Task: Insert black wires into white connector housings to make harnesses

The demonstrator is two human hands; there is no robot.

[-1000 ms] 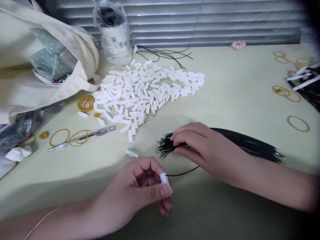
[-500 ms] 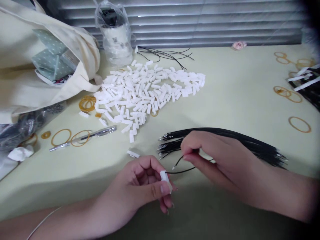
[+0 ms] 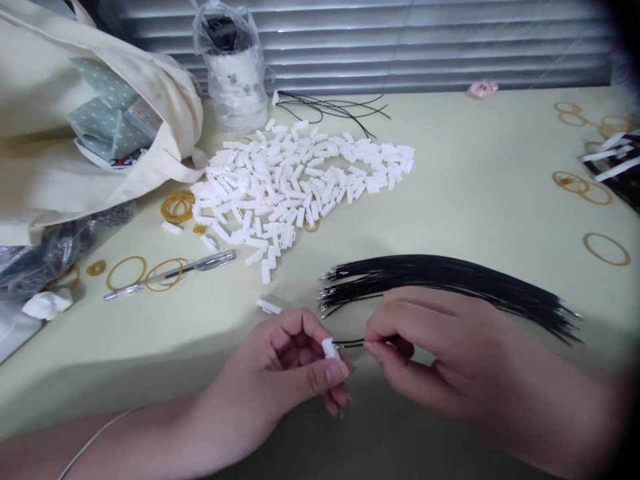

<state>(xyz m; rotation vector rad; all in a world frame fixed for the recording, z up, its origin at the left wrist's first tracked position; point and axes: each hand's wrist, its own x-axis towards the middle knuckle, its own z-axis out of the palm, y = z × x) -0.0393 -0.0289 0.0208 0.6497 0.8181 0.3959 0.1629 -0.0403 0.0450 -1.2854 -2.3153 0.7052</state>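
Observation:
My left hand (image 3: 293,363) pinches a small white plastic connector (image 3: 329,349) between thumb and fingers near the table's front edge. My right hand (image 3: 425,347) pinches a thin black wire (image 3: 350,343) whose tip meets the connector; a second wire runs alongside it into the housing. Just behind my right hand lies a bundle of black wires (image 3: 450,277) with metal tips pointing left. A large pile of white connectors (image 3: 295,183) is spread further back at centre. One loose connector (image 3: 269,306) lies just beyond my left hand.
A cream cloth bag (image 3: 75,120) slumps at the left. A bagged cup (image 3: 233,67) stands by the blinds, with loose black wires (image 3: 330,107) beside it. A pen (image 3: 170,273) and rubber bands (image 3: 175,207) lie at left; more bands (image 3: 607,248) and wire bundles at right.
My right hand left the wire bundle with one black wire pinched, drew it toward me and brought its tip to the connector in my left hand. The left hand barely moved.

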